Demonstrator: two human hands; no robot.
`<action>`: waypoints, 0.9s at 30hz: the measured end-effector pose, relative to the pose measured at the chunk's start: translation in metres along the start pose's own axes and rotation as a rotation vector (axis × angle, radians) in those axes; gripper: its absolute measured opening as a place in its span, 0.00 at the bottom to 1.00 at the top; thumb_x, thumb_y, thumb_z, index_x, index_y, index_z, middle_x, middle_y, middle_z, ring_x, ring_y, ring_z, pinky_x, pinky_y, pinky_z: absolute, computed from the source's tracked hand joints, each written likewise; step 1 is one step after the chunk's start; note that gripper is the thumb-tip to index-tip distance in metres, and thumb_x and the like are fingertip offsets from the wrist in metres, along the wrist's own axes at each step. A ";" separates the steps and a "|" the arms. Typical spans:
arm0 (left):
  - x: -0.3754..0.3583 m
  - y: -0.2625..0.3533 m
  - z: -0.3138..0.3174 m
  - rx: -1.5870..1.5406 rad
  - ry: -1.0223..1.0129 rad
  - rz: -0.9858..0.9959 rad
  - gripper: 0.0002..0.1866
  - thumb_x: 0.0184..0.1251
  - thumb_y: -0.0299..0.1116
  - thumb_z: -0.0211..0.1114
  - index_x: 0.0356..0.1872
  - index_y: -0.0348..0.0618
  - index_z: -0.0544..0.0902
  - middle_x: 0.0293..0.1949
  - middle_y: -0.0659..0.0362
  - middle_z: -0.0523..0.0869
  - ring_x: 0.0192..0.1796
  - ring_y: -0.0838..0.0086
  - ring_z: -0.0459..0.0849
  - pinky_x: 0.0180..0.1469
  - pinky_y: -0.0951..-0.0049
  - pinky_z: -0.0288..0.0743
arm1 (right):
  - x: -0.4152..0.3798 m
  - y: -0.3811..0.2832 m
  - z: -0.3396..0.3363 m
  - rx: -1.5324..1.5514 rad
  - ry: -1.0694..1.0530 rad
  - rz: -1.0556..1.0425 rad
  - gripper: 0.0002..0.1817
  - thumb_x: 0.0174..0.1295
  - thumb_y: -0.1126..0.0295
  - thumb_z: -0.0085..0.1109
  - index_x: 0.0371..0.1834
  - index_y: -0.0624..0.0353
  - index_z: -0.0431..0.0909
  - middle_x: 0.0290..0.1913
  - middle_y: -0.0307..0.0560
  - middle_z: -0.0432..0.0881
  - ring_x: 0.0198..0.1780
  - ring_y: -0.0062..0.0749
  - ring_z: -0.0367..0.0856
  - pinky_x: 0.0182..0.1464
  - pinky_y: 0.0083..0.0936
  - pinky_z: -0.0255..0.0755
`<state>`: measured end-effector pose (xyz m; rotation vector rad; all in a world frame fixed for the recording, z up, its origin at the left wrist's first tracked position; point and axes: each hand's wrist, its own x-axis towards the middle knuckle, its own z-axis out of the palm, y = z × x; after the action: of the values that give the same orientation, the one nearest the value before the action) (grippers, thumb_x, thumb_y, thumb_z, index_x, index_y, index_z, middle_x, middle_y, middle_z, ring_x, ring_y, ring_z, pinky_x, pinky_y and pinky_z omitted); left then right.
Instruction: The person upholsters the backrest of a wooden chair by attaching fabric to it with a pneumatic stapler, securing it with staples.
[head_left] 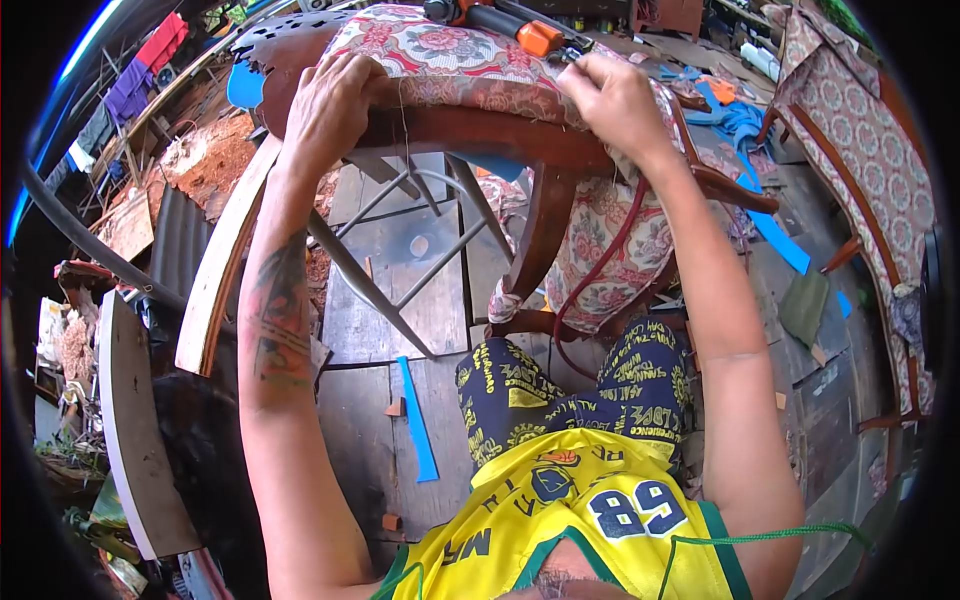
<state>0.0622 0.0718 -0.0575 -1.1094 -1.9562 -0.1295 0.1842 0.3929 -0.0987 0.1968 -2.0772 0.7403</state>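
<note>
A wooden chair [500,135] lies in front of me, its seat covered in red-and-cream floral upholstery fabric [440,50]. My left hand [335,110] is closed at the left end of the seat, its fingers curled on the fabric edge. At the right end my right hand [615,100] pinches the same fabric edge; the fingertips are partly hidden. A loose thread hangs from the edge near my left hand. Just behind my right hand, an orange-and-black tool [535,38], which looks like a staple gun, rests on the fabric.
A metal-legged stool [400,260] stands beneath the seat. A second floral chair [850,150] is at the right. Blue strips [418,420] lie on the plank floor [370,430]. A curved pale board [135,430] stands at the left. A dark red hose [600,270] runs down past the chair.
</note>
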 end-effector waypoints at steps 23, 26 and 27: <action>-0.009 -0.010 0.003 -0.216 -0.009 -0.129 0.11 0.70 0.42 0.70 0.46 0.49 0.87 0.47 0.60 0.88 0.58 0.62 0.82 0.62 0.58 0.66 | -0.006 0.024 0.034 -0.070 -0.073 0.051 0.13 0.63 0.55 0.69 0.39 0.51 0.90 0.34 0.52 0.89 0.39 0.50 0.90 0.43 0.45 0.82; 0.000 0.023 -0.012 -0.029 -0.004 -0.072 0.17 0.63 0.45 0.76 0.44 0.45 0.86 0.49 0.58 0.88 0.58 0.58 0.82 0.63 0.57 0.68 | -0.005 0.031 0.039 -0.046 -0.055 0.061 0.12 0.63 0.55 0.69 0.38 0.51 0.90 0.33 0.52 0.90 0.38 0.49 0.90 0.43 0.44 0.81; 0.000 0.019 -0.006 -0.006 -0.060 -0.145 0.21 0.60 0.52 0.77 0.45 0.48 0.87 0.50 0.60 0.87 0.61 0.59 0.79 0.66 0.55 0.64 | -0.005 0.033 0.039 -0.026 -0.073 0.076 0.14 0.62 0.55 0.69 0.37 0.53 0.90 0.33 0.52 0.90 0.38 0.49 0.90 0.43 0.43 0.82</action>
<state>0.0795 0.0807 -0.0594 -0.9852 -2.0905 -0.1821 0.1466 0.3966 -0.1338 0.1326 -2.1727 0.7608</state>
